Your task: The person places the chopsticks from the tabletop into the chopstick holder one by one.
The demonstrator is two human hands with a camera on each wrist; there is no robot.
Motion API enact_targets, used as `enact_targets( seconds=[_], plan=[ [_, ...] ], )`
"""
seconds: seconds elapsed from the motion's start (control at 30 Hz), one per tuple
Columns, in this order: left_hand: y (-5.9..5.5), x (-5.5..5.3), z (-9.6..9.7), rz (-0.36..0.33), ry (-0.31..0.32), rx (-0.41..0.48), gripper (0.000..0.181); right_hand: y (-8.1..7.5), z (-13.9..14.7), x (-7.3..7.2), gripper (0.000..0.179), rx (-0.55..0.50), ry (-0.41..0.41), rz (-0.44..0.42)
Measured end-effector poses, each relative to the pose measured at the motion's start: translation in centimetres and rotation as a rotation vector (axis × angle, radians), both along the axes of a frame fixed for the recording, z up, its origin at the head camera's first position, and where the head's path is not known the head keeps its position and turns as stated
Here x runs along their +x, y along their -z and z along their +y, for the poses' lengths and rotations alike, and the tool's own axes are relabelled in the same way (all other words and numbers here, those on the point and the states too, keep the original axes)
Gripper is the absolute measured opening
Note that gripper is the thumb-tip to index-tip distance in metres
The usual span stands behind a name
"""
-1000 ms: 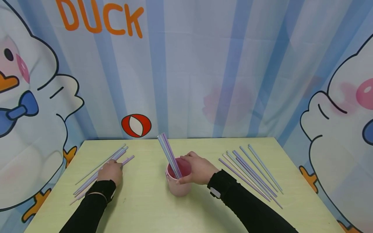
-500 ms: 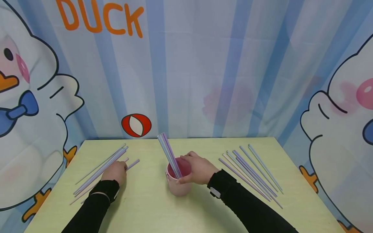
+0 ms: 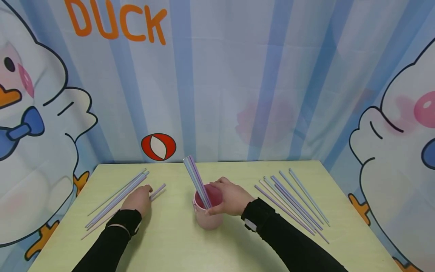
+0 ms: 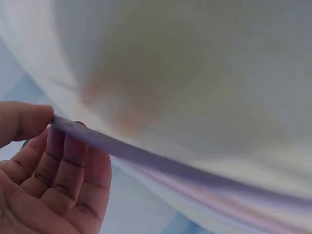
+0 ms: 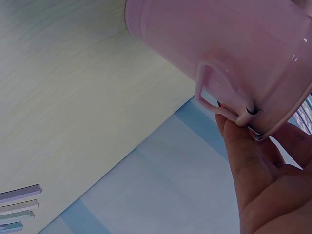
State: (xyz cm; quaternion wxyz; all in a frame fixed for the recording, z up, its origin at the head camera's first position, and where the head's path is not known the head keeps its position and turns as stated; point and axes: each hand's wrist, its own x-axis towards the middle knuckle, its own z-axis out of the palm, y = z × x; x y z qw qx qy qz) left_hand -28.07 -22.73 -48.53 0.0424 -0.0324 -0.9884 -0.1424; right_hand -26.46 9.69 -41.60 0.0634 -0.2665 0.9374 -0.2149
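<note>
My left hand [image 3: 137,200] pinches a purple straw [image 4: 161,163] between thumb and fingertips, just above the table at the left. Its far end sticks out past the fingers in the head view. Beside that hand lies a slanted row of pastel straws [image 3: 117,198], partly covered by hand and sleeve. At the centre, my right hand [image 3: 232,196] holds the rim of a pink bucket [image 3: 209,221], thumb and fingers at its near right side. A bundle of purple and pale blue straws [image 3: 197,181] leans left inside the bucket. A small side loop [image 5: 209,90] of the bucket shows in the right wrist view.
More purple, pale green and blue straws [image 3: 292,204] lie fanned out on the right of the pale yellow table [image 3: 170,241]. Behind the table's far edge hangs a striped blue curtain [image 3: 221,94] with duck drawings.
My left hand has shifted a little to the right, drawing the purple straw away from the left row. The right hand, the bucket and its bundle have stayed in place.
</note>
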Motion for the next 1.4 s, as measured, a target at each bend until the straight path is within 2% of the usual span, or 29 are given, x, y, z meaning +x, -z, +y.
enact_targets(
  seconds=[0.1, 0.27, 0.43, 0.57, 0.7, 0.87, 1.2, 1.4],
  plan=[
    [-1.0, -0.3, 0.1, 0.045, 0.018, 0.021, 0.026, -0.1, 0.0, 0.0, 0.089, 0.003, -0.002, 0.002],
    [-3.7, -0.3, 0.4, 0.095, 0.039, 0.096, 0.025, 0.0, 0.0, -0.1, 0.089, 0.000, 0.003, 0.002],
    [-6.7, 0.2, 0.6, 0.083, -0.001, 0.212, 0.029, 0.0, 0.0, -0.1, 0.090, 0.004, 0.000, 0.012],
    [-8.2, 0.7, 0.8, 0.085, -0.030, 0.335, 0.031, 0.0, -0.1, 0.0, 0.090, 0.007, -0.001, 0.016],
    [-9.4, 1.3, 1.5, 0.138, -0.053, 0.415, 0.036, 0.0, -0.1, 0.0, 0.090, 0.010, -0.005, 0.012],
    [-10.7, 1.6, 2.5, 0.232, -0.019, 0.525, 0.040, -0.2, -0.1, 0.2, 0.090, 0.010, -0.011, 0.019],
    [-13.2, 2.1, 5.0, 0.330, 0.026, 0.765, 0.043, -0.2, -0.1, 0.2, 0.090, 0.005, -0.013, 0.030],
    [-14.1, 2.0, 6.5, 0.402, 0.071, 0.821, 0.041, 0.0, 0.0, 0.1, 0.090, 0.002, -0.010, 0.029]
  ],
)
